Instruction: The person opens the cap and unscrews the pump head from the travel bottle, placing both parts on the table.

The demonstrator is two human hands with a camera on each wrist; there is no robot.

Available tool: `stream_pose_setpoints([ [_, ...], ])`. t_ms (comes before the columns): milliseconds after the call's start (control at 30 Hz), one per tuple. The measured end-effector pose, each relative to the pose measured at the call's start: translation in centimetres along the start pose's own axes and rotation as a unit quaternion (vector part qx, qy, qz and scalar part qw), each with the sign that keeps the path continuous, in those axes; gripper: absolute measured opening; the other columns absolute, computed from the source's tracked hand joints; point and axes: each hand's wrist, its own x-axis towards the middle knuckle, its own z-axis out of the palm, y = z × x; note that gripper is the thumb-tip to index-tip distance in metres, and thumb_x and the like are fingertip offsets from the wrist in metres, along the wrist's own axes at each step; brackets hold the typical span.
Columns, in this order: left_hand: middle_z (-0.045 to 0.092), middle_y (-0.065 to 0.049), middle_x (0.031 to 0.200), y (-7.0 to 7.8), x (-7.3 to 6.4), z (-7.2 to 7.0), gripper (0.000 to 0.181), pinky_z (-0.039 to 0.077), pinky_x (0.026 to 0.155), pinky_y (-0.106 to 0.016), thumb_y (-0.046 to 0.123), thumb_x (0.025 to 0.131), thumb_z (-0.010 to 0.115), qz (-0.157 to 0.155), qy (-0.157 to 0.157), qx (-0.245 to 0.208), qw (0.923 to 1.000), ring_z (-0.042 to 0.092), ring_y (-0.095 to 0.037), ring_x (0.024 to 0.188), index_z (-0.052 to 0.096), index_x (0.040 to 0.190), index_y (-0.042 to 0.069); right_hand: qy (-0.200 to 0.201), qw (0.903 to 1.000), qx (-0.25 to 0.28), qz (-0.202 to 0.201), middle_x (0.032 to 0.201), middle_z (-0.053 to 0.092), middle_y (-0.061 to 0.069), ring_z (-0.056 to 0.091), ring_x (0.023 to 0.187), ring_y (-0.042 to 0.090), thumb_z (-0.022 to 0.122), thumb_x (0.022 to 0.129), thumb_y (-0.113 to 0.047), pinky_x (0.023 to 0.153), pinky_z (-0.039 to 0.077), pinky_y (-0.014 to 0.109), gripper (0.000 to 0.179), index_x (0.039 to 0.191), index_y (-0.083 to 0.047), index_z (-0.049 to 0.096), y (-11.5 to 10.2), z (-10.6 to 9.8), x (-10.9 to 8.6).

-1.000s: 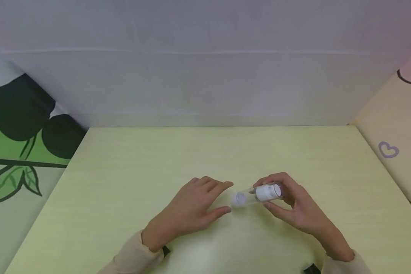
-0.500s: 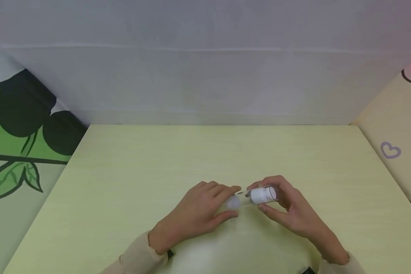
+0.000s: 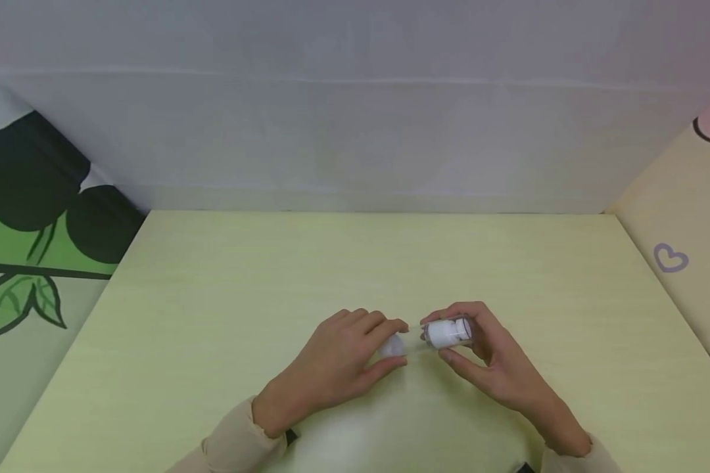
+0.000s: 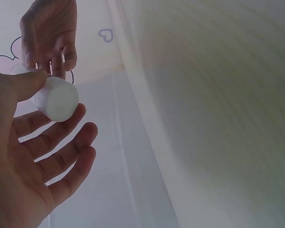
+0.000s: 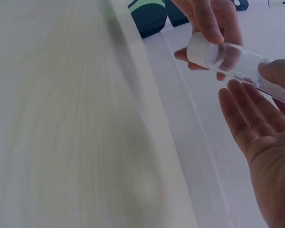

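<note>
A clear cylindrical bottle (image 3: 415, 339) lies nearly level above the table, held between both hands. Its left end carries a white cap (image 4: 61, 99), and a white part (image 3: 446, 334) shows within the right end. My left hand (image 3: 343, 358) pinches the cap between thumb and forefinger; in the left wrist view its other fingers are spread and loosely bent. My right hand (image 3: 499, 371) grips the other end of the bottle with thumb and fingers. In the right wrist view, clear wall (image 5: 247, 64) shows between the hands, while the far right end runs out of frame.
A pale yellow table (image 3: 272, 276) lies under the hands. Behind it rises a grey-white wall (image 3: 355, 144). Painted panels flank it, with dark and green shapes (image 3: 29, 177) on the left and a purple heart (image 3: 671, 258) on the right.
My left hand has come from beside the cap, fingers apart, to pinching it. My right hand has shifted the bottle slightly left, towards the left hand.
</note>
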Motion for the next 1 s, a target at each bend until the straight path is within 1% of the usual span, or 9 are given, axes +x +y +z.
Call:
stream_pose_setpoints([
  [133, 0.071, 0.009, 0.107, 0.2, 0.1, 0.0, 0.04, 0.057, 0.081, -0.028, 0.047, 0.097, 0.072, -0.003, 0.006, -0.016, 0.9998, 0.066, -0.009, 0.091, 0.067, 0.127, 0.02, 0.034, 0.9988, 0.035, 0.002, 0.134, 0.065, 0.009, 0.065, 0.118, 0.016, 0.06, 0.087, 0.028, 0.097, 0.056, 0.024, 0.055, 0.136, 0.013, 0.041, -0.1, 0.7, 0.1],
  [233, 0.071, 0.009, 0.109, 0.4, 0.1, 0.0, 0.04, 0.058, 0.081, -0.029, 0.048, 0.098, 0.071, -0.007, 0.008, -0.028, 0.9996, 0.067, -0.009, 0.092, 0.066, 0.127, 0.02, 0.056, 0.9957, 0.074, -0.005, 0.133, 0.064, 0.01, 0.065, 0.117, 0.018, 0.058, 0.087, 0.028, 0.098, 0.056, 0.026, 0.054, 0.136, 0.015, 0.04, -0.1, 1.3, 0.2],
  [333, 0.07, 0.008, 0.109, 0.5, 0.1, -0.1, 0.041, 0.058, 0.079, -0.029, 0.048, 0.097, 0.071, -0.008, 0.016, -0.036, 0.9992, 0.066, -0.008, 0.09, 0.066, 0.126, 0.019, 0.069, 0.9922, 0.103, -0.011, 0.132, 0.064, 0.011, 0.067, 0.114, 0.021, 0.057, 0.089, 0.026, 0.099, 0.057, 0.028, 0.051, 0.135, 0.016, 0.038, -0.2, 1.8, 0.3],
  [433, 0.069, 0.01, 0.104, 0.6, 0.0, -0.1, 0.041, 0.055, 0.075, -0.026, 0.049, 0.096, 0.073, -0.003, 0.028, -0.039, 0.9989, 0.062, -0.006, 0.084, 0.066, 0.123, 0.019, 0.075, 0.9894, 0.123, -0.013, 0.131, 0.064, 0.012, 0.069, 0.112, 0.023, 0.057, 0.089, 0.026, 0.099, 0.058, 0.03, 0.05, 0.135, 0.017, 0.037, -0.5, 2.2, 0.4],
  [567, 0.065, 0.012, 0.097, 0.7, 0.1, -0.1, 0.038, 0.05, 0.07, -0.022, 0.049, 0.094, 0.074, 0.01, 0.05, -0.038, 0.998, 0.057, -0.004, 0.078, 0.067, 0.117, 0.02, 0.087, 0.9886, 0.123, -0.007, 0.13, 0.065, 0.012, 0.068, 0.114, 0.02, 0.057, 0.087, 0.028, 0.099, 0.058, 0.029, 0.051, 0.132, 0.017, 0.037, -0.9, 2.6, 0.3],
  [667, 0.065, 0.012, 0.094, 0.7, 0.1, 0.0, 0.034, 0.05, 0.069, -0.022, 0.047, 0.094, 0.075, 0.023, 0.074, -0.032, 0.9965, 0.056, -0.004, 0.075, 0.068, 0.113, 0.02, 0.1, 0.9889, 0.11, -0.008, 0.128, 0.066, 0.011, 0.068, 0.115, 0.019, 0.059, 0.085, 0.029, 0.098, 0.058, 0.027, 0.052, 0.13, 0.017, 0.037, -1.2, 2.8, 0.3],
  [833, 0.066, 0.011, 0.09, 0.6, 0.2, -0.1, 0.03, 0.048, 0.066, -0.02, 0.043, 0.093, 0.077, 0.045, 0.109, -0.025, 0.9927, 0.056, -0.005, 0.073, 0.068, 0.108, 0.019, 0.125, 0.985, 0.116, -0.028, 0.126, 0.068, 0.012, 0.069, 0.115, 0.021, 0.061, 0.082, 0.03, 0.097, 0.058, 0.026, 0.053, 0.129, 0.017, 0.04, -1.3, 3.2, 0.4],
  [1000, 0.063, 0.011, 0.087, 0.5, 0.3, -0.3, 0.029, 0.047, 0.065, -0.02, 0.041, 0.091, 0.079, 0.051, 0.118, -0.023, 0.9914, 0.054, -0.006, 0.07, 0.069, 0.106, 0.018, 0.149, 0.9777, 0.136, -0.059, 0.124, 0.071, 0.015, 0.071, 0.113, 0.023, 0.062, 0.082, 0.03, 0.096, 0.059, 0.027, 0.052, 0.129, 0.016, 0.043, -1.0, 3.6, 0.4],
])
